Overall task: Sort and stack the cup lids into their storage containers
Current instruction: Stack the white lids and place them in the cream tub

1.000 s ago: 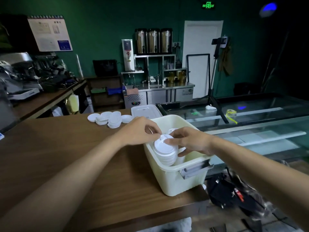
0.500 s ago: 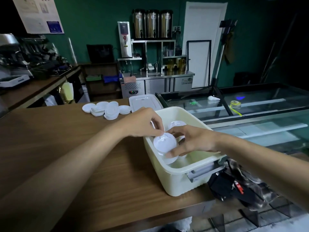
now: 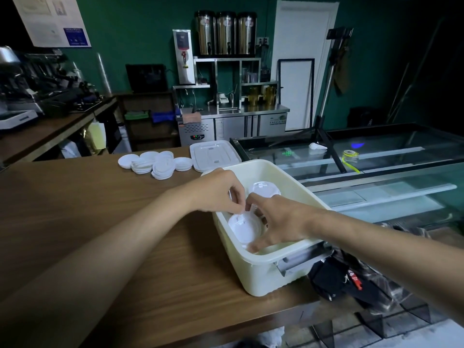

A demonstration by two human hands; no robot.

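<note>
Poster (image 3: 50, 18) upper left, print too small to read. Wooden counter (image 3: 88, 222): broad bare wood left of the arms. Loose lids (image 3: 155, 164) lie piled near its far edge, with a flat box cover (image 3: 214, 155) just beside them.

Left hand (image 3: 218, 192), fingers curled, pinches the far rim of the lid stack (image 3: 244, 228) inside the cream bin (image 3: 263, 275). Right hand (image 3: 278, 222) wraps the stack's near side. The bin sits at the counter's right edge. A second stack (image 3: 265, 188) stands behind the first.

Fridge (image 3: 233, 126) at the back reads "FREEZING". Glass case (image 3: 389, 146) hems in the right.
</note>
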